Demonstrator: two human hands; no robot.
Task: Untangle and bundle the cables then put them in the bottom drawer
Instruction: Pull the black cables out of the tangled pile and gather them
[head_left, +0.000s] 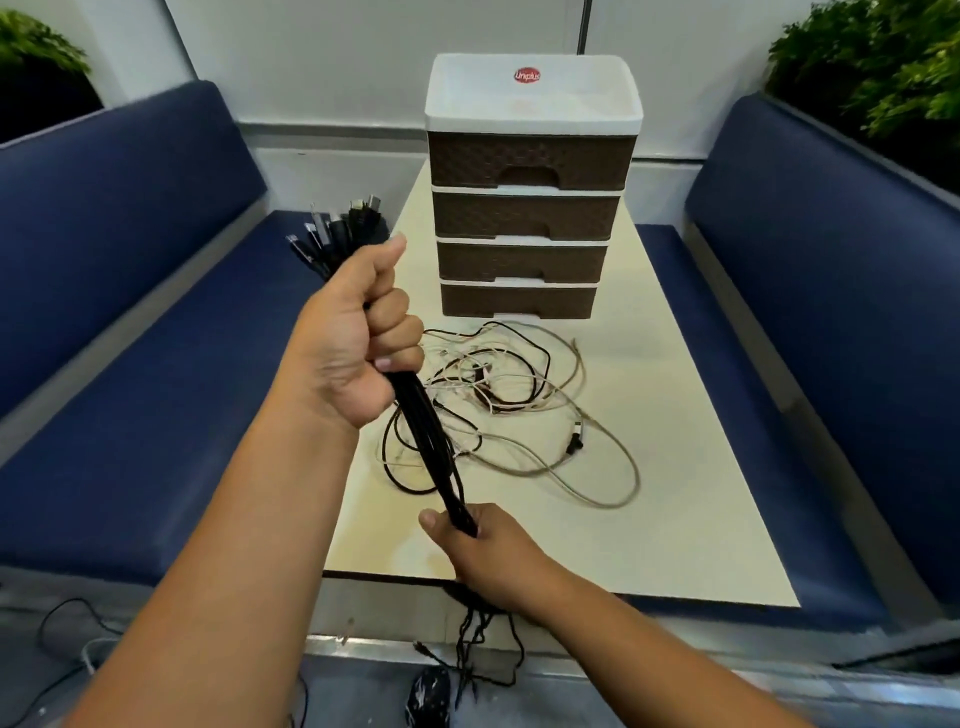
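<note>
Head view: left hand (358, 332) fisted round black cable bundle (431, 441), raised over table's (675, 467) left edge; right hand (488, 551) gripping bundle lower, near front edge. Tangled cables (519, 395) lying before closed bottom drawer (519, 301).

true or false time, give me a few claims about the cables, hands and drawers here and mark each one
1. The left hand grips the black cable bundle below its plugs. True.
2. The right hand is empty. False: it holds the same bundle lower down.
3. The bottom drawer of the drawer unit is pulled fully out. False: it looks closed.
4. A loose tangle of cables lies on the table. True.
</note>
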